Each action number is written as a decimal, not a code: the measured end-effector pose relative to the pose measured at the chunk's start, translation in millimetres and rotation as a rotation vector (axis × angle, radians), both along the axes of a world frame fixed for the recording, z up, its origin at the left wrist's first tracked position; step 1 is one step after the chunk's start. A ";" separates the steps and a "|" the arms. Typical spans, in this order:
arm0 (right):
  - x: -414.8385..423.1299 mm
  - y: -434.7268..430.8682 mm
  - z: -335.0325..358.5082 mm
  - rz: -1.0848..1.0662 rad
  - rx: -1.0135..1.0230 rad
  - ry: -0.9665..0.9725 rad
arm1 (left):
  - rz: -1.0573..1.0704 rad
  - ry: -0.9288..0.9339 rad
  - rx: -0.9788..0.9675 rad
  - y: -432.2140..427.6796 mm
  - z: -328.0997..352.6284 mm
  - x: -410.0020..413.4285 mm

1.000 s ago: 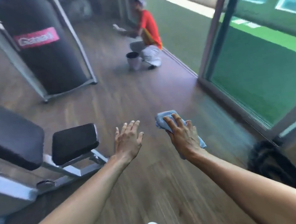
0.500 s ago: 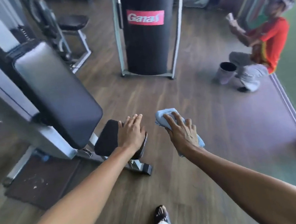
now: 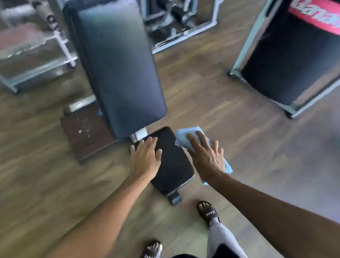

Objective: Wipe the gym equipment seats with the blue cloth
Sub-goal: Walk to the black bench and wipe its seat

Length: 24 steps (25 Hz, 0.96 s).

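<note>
- The person's left hand lay flat over the far left corner of the black seat pad, fingers straight and close together; whether the palm pressed on the pad could not be told.
- The right hand held the blue cloth bunched beneath it, fingers spread across the top, the thumb out of sight underneath.
- The cloth was just off the seat pad's right edge, near its far corner, with one end showing past the fingertips and the other below the wrist.
- The two hands were apart, with the bare middle of the pad between them.
- The long padded backrest rose beyond the seat, tilted away from the person.
- A black punching bag with a red label hung in a grey frame to the right.
- A brown mat lay on the wooden floor left of the bench.
- Two feet in black sandals stood near the seat's near end.
</note>
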State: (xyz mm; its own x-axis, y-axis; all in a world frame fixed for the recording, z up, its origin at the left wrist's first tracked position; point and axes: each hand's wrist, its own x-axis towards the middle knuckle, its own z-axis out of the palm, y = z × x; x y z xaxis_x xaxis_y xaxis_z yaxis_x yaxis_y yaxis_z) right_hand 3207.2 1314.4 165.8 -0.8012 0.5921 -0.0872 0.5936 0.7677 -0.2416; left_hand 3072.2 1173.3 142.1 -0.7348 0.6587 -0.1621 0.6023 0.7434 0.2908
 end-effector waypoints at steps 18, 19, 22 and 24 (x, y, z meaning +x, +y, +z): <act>10.2 54.9 -294.9 0.454 -0.114 0.038 | 0.514 -0.036 -0.025 46.6 -287.4 63.1; 11.1 52.5 -303.7 0.454 -0.079 0.031 | 0.512 -0.010 -0.025 45.0 -296.8 61.8; 9.6 42.0 -315.2 0.410 0.011 0.000 | 0.519 0.048 -0.015 42.3 -310.9 64.8; -2.1 41.1 -318.1 0.395 0.014 0.015 | 0.520 0.067 -0.011 42.4 -310.3 65.9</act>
State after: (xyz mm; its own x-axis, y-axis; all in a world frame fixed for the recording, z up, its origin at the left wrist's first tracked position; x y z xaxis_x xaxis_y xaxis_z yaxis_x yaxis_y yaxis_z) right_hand 3205.1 1355.5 -152.3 -0.9687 0.2390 -0.0676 0.2483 0.9395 -0.2361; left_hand 3138.1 1215.7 -168.2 -0.9733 0.2022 -0.1085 0.1694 0.9520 0.2548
